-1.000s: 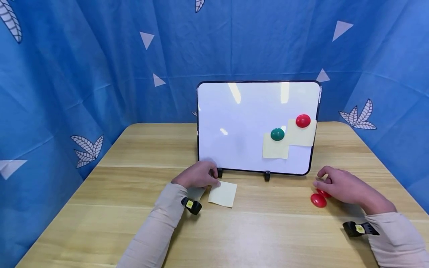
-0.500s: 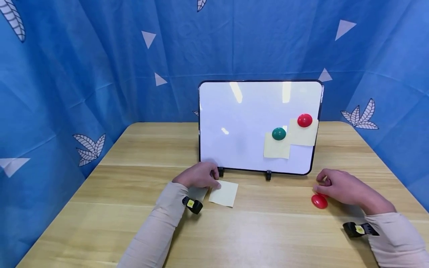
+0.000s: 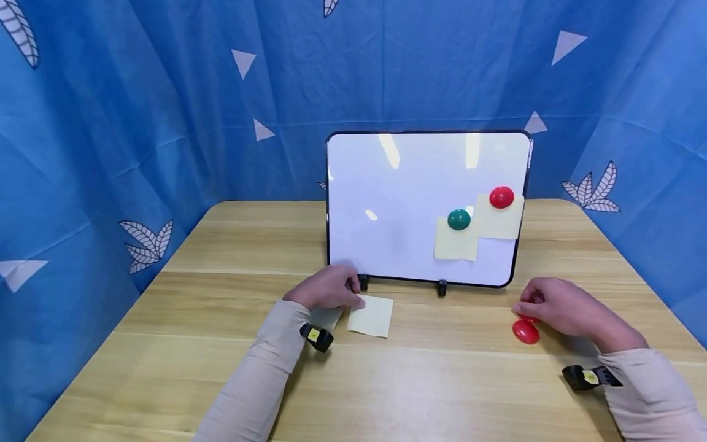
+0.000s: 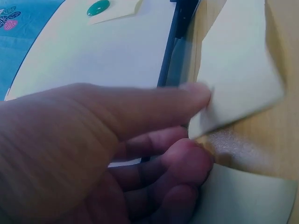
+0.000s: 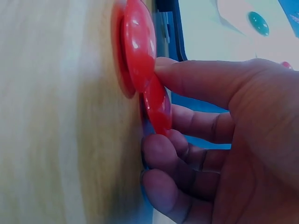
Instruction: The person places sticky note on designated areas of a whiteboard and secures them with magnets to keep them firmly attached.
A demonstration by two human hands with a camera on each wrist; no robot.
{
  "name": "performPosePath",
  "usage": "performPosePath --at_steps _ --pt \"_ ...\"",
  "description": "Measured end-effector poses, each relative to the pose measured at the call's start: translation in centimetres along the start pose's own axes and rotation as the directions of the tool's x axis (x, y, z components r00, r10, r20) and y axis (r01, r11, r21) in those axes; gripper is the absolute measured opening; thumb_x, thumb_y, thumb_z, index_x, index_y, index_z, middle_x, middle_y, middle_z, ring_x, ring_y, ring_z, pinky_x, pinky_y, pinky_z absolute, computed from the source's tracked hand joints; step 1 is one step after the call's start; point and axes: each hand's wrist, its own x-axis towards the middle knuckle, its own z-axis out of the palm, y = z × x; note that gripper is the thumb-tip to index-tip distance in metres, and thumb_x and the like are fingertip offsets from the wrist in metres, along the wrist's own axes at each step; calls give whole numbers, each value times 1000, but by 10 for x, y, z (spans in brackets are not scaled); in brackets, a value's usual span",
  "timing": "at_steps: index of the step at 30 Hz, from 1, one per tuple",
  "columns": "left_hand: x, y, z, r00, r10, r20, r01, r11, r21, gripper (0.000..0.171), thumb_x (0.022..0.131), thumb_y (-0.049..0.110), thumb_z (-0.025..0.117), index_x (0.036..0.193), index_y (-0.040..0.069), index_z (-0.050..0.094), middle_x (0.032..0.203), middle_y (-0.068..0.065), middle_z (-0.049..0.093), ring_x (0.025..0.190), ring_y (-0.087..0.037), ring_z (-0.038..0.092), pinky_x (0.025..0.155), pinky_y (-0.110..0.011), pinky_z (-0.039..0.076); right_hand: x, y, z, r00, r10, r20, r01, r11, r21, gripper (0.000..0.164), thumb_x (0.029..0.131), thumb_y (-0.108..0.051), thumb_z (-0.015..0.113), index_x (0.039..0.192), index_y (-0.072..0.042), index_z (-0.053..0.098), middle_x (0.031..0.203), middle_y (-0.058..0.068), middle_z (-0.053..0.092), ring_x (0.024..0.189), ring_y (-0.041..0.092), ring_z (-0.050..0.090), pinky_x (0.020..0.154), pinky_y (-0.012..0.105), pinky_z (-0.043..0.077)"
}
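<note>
My left hand (image 3: 326, 290) is at the board's lower left corner, pinching a pale yellow sticky note (image 3: 371, 317) by its near corner between thumb and fingertips. The left wrist view shows this note (image 4: 240, 70) tilted, with a shadow at its edge. A second sticky note (image 4: 247, 196) lies under the fingers. At the right, my right hand (image 3: 569, 308) pinches a round red magnet (image 5: 158, 105), mostly hidden by the hand in the head view. Another red magnet (image 3: 526, 332) lies against it on the table, close to my thumb.
A whiteboard (image 3: 386, 202) stands upright on small black feet (image 3: 442, 288). On its right side a green magnet (image 3: 459, 219) and a red magnet (image 3: 501, 197) hold two sticky notes. Blue curtain (image 3: 287, 80) surrounds the wooden table (image 3: 232, 245).
The pinched sticky note has turned slightly and its front edge has moved up a little. My right hand has lowered slightly over the red magnets. The board's notes and magnets stay put.
</note>
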Motion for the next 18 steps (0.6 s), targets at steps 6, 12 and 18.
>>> performPosePath --at_steps 6,12,18 --pt "-1 2 0 1000 2 12 -3 999 50 31 80 25 86 95 11 63 88 -2 60 74 -18 58 67 -32 47 1 0 1 1000 7 -7 -7 1000 18 36 88 -36 77 99 -4 64 81 2 58 75 20 52 63 35 44" --pt "-2 2 -1 999 -8 35 5 997 79 36 79 30 87 98 12 62 93 0 59 83 -18 56 73 -32 48 2 -1 1 1000 18 5 -18 999 27 37 88 -37 76 100 -4 63 82 3 58 75 21 52 63 35 44" --pt "-4 2 -1 998 -12 60 7 997 71 39 78 32 87 99 12 61 92 0 60 83 -18 56 74 -33 47 1 -1 1 1000 25 18 -25 999 32 37 89 -37 76 100 -5 63 82 3 58 75 21 52 63 35 44"
